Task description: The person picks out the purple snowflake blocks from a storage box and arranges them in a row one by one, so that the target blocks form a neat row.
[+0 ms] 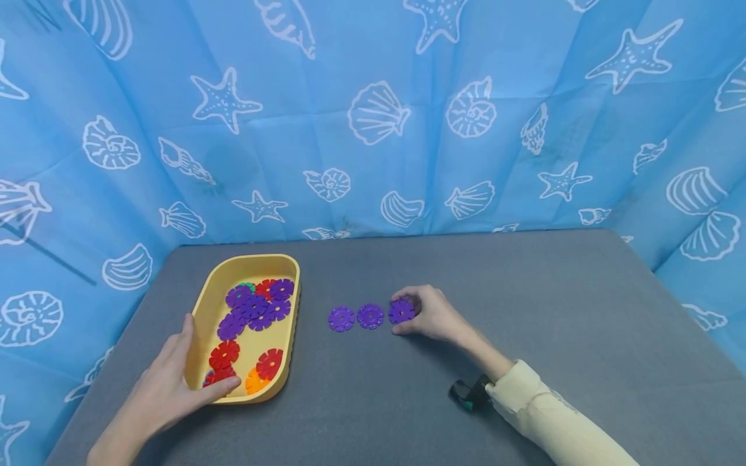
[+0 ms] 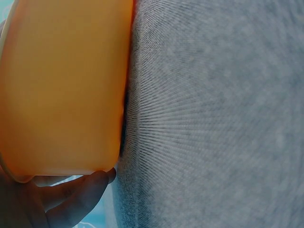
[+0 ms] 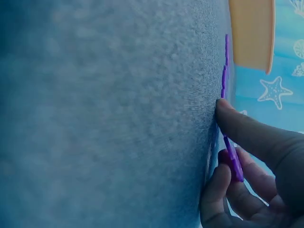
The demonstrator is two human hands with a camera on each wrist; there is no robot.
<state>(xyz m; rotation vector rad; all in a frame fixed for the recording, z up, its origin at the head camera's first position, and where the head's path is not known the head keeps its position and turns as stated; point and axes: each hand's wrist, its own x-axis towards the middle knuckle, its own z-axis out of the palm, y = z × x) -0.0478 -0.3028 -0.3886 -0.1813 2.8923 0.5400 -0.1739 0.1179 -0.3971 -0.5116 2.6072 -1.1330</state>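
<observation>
A purple notched disc (image 1: 401, 311) is at the worktop (image 1: 553, 291), about midway between its left and right edges and nearer the far edge than the view's bottom. The right hand (image 1: 431, 315) pinches it, thumb on the near side and fingers curled about the rest; the right wrist view shows it slightly tilted. Just left of it, two flat purple discs, a middle disc (image 1: 370, 316) and an end disc (image 1: 341, 319), continue the row toward a yellow tray (image 1: 295, 304) by the worktop's left edge. The left hand (image 1: 166, 382) clamps the tray's near left corner, thumb over the rim, fingers against the outside wall. Inside, overlapping purple pieces (image 1: 253, 307) fill the far part, with red and green ones peeking out beside them; red pieces (image 1: 224, 354) lie near left, and an orange piece (image 1: 254, 383) partly under a red one near right. A black device (image 1: 469, 393) sits at the right wrist, beside a cream sleeve (image 1: 559, 414). Beyond the far edge hangs a blue curtain (image 1: 344, 58) with white shells and starfish.
</observation>
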